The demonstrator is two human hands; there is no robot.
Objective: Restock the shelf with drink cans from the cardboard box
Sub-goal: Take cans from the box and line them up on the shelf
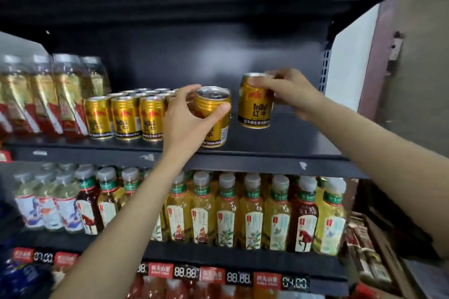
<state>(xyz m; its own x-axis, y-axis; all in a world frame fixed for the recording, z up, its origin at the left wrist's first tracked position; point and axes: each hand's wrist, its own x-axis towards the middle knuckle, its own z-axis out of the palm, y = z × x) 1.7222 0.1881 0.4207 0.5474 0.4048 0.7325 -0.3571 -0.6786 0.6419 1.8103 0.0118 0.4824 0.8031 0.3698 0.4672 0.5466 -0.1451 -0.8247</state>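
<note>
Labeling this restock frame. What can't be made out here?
- Cardboard box: not in the head view at all.
- Whether the left hand's can touches the shelf: left hand covers its base.
- Rear cans: count hidden by the front row.
- Bottles at left: labels motion-blurred.
- Price tags: text too small.

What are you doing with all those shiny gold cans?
A person is filling a dark store shelf with gold drink cans. The left hand grips one can at the shelf's front, beside the cans already lined up. The right hand holds another can by its top over the bare part of the shelf. Bottles of drink fill the shelf below. The cardboard box is not in view.
</note>
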